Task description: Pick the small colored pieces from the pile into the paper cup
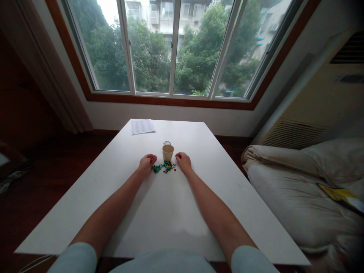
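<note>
A small heap of coloured beads point(165, 167), green, blue and a few red, lies on the white table point(159, 212). Just behind it stands a tan paper cup point(167, 152), upright, and a small clear glass point(167, 143) peeks out behind the cup. My left hand point(147, 163) rests on the table at the left edge of the heap, fingers curled in. My right hand point(183, 162) rests at the heap's right edge, beside the cup, fingers also curled under. Whether either hand holds a bead is hidden.
A printed sheet of paper point(143, 126) lies at the table's far left corner. A bed or sofa with pale bedding point(301, 189) stands close on the right. A wide window point(173, 49) fills the far wall. Dark wooden floor point(42, 178) lies to the left.
</note>
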The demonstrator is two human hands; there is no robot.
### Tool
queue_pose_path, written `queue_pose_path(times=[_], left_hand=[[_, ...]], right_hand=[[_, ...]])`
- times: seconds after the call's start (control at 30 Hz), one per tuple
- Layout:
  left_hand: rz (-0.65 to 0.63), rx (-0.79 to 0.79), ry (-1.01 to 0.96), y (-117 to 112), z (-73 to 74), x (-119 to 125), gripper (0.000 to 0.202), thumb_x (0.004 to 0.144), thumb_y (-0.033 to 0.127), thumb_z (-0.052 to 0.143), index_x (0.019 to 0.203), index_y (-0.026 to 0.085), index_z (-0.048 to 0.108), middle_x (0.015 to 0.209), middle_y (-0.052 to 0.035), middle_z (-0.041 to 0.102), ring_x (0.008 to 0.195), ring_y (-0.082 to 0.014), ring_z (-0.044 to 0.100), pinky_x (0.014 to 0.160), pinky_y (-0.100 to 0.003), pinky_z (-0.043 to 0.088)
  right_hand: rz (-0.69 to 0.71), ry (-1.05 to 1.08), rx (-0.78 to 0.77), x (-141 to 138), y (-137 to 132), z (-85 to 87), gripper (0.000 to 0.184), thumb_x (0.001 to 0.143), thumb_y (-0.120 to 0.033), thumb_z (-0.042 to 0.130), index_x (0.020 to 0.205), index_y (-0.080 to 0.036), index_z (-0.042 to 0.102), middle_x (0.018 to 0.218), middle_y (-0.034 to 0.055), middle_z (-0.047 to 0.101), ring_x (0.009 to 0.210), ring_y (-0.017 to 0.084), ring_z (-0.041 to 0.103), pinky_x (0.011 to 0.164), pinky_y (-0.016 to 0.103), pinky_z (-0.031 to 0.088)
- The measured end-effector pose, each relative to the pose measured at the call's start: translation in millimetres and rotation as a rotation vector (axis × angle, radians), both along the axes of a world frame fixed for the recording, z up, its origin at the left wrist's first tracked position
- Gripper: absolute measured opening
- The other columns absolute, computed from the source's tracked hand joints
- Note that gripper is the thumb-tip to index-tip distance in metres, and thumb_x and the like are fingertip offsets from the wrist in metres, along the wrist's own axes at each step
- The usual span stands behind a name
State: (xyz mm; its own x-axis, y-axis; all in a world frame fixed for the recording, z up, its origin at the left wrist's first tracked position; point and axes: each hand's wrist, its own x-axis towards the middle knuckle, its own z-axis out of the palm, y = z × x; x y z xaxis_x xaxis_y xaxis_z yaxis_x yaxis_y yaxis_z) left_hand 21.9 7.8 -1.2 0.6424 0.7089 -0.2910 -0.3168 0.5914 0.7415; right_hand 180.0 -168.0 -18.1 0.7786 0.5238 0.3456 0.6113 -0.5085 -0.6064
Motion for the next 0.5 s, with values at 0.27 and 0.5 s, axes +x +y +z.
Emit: queue_pose_path(times=[0.27,0.5], left_hand=[[-0.046,0.077,0.052,-5.6,6.9,-4.1,0.018,0.083,-0.001,0.06,0.091,0.014,0.055,0.09,-0.0094,0.07,0.075,-0.0132,0.07,0.073,-0.026,0.06],[-0.046,0.192,0.087,-8.0,7.8,-6.0,0.026,0.081,0.021,0.073,0.093,0.017,0.05,0.082,-0.0063,0.069,0.067,-0.0134,0.068,0.065,-0.026,0.055]], right_hand=[[-0.006,-0.005,-0.005,-0.7,0.2,-0.2,0.02,0.087,-0.016,0.052,0.092,-0.021,0.071,0.093,0.0026,0.067,0.085,0.015,0.058,0.076,0.025,0.041],[0.0,0.0,-0.008,-3.0,-0.8,3.3,0.02,0.087,-0.016,0.052,0.092,-0.021,0.071,0.093,0.0031,0.067,0.086,0.016,0.058,0.078,0.025,0.042]])
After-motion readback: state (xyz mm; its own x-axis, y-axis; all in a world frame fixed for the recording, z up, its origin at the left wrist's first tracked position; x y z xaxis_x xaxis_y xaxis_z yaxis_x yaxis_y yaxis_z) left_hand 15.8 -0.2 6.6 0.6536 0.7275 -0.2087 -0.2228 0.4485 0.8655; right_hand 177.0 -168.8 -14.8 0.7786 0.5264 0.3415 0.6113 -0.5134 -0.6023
